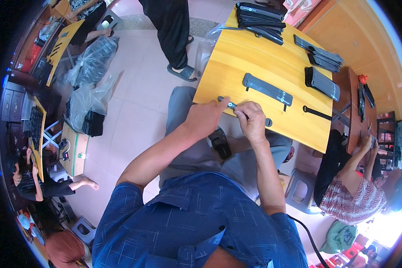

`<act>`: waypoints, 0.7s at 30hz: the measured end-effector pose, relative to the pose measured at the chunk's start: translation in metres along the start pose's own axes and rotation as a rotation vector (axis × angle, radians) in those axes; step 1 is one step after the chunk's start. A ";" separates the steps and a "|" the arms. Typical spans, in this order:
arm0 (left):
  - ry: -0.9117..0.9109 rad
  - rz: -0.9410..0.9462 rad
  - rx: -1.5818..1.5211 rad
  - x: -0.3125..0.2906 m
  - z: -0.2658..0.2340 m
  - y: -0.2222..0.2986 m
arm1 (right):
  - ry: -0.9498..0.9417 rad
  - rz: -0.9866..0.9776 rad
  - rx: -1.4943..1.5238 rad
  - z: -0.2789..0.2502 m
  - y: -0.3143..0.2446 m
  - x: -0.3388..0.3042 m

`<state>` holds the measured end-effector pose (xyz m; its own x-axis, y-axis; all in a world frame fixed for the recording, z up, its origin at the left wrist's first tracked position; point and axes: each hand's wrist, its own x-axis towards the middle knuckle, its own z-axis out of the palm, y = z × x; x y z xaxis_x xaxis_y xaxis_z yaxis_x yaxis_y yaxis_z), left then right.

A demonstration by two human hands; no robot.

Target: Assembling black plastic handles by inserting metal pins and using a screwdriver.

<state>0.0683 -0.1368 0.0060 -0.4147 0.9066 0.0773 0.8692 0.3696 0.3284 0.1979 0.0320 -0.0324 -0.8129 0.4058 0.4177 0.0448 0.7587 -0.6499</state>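
Observation:
At the near edge of the yellow table, both my hands are on a narrow dark strap (232, 105) with a small pale round mark. My left hand (205, 118) is closed at its left part, the index finger laid along it. My right hand (253, 119) pinches it just to the right. A dark rounded end (268, 122) shows beyond my right hand; whether it belongs to the same strap is hidden. Farther in lies a long flat dark-grey piece (268, 89) with round marks and two short black tabs. A loose black strap (317, 112) with a loop end lies to its right.
The yellow table (223, 58) carries stacked dark pieces (260, 22) at the back and more piles (322, 83) at the right. A person in dark trousers (167, 31) stands beyond its left side. Another person (355, 196) sits at the right. Plastic-wrapped bundles (94, 60) lie on the floor.

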 end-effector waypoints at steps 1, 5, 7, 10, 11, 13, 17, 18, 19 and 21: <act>0.000 -0.001 0.002 0.001 -0.001 0.001 | -0.015 0.008 -0.010 0.000 -0.001 0.000; -0.073 -0.091 0.024 0.007 -0.003 0.003 | 0.007 0.014 -0.001 -0.002 -0.005 0.000; -0.093 -0.095 0.015 0.008 -0.001 0.002 | 0.015 0.028 -0.003 -0.001 -0.004 0.000; -0.105 -0.153 -0.004 0.005 0.005 0.002 | 0.017 0.008 -0.008 -0.001 -0.003 0.000; -0.065 -0.154 -0.014 0.004 0.007 0.003 | 0.013 0.010 -0.007 -0.001 -0.003 -0.001; -0.021 -0.161 -0.027 0.002 0.011 0.003 | 0.007 0.021 -0.007 0.000 -0.003 0.001; 0.047 -0.214 -0.073 -0.002 0.015 0.007 | -0.006 0.048 -0.003 0.002 -0.006 0.000; 0.080 -0.222 -0.095 -0.002 0.015 0.009 | 0.014 0.045 0.001 0.002 -0.007 0.000; 0.080 -0.230 -0.095 -0.002 0.015 0.010 | 0.035 0.041 0.007 0.002 -0.007 0.001; 0.088 -0.252 -0.105 -0.001 0.012 0.013 | 0.020 0.050 0.008 0.001 -0.007 -0.001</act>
<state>0.0832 -0.1308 -0.0018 -0.6400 0.7660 0.0603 0.7048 0.5540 0.4431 0.1977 0.0260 -0.0290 -0.7977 0.4538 0.3971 0.0805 0.7328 -0.6757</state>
